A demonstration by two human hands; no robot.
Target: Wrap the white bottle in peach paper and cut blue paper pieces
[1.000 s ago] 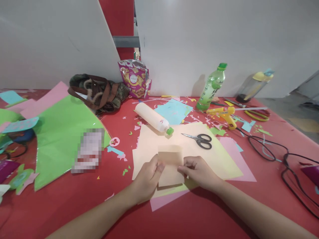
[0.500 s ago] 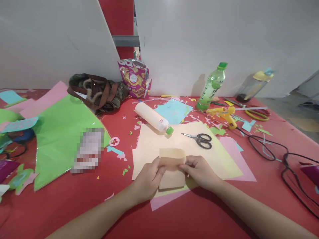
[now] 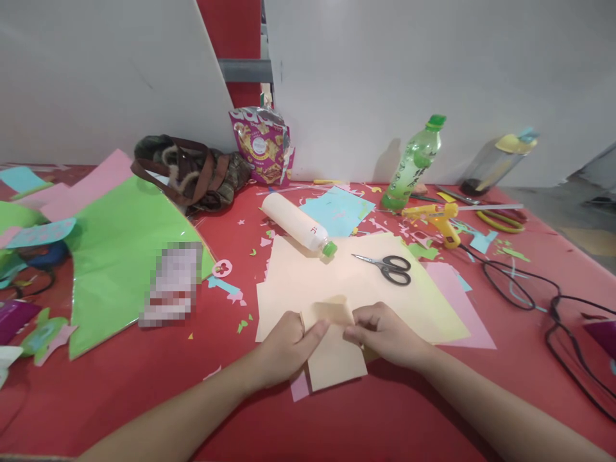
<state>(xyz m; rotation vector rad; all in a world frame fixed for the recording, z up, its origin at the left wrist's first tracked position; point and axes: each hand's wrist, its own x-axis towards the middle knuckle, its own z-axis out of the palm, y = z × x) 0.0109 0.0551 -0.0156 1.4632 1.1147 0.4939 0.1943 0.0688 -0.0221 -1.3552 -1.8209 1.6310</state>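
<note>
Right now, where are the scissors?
Head view, right of center: the scissors lie on the cream paper, beyond the right hand and right of the green-capped white bottle.

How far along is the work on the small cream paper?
Looks done: the small cream paper is a separate piece from the large cream sheet.
In hand: left hand and right hand both hold it, with its far end curled up.
Left, probably: settling that end, as it isn't flat. The scissors and glue gun lie untouched; any later steps, can't tell.
</note>
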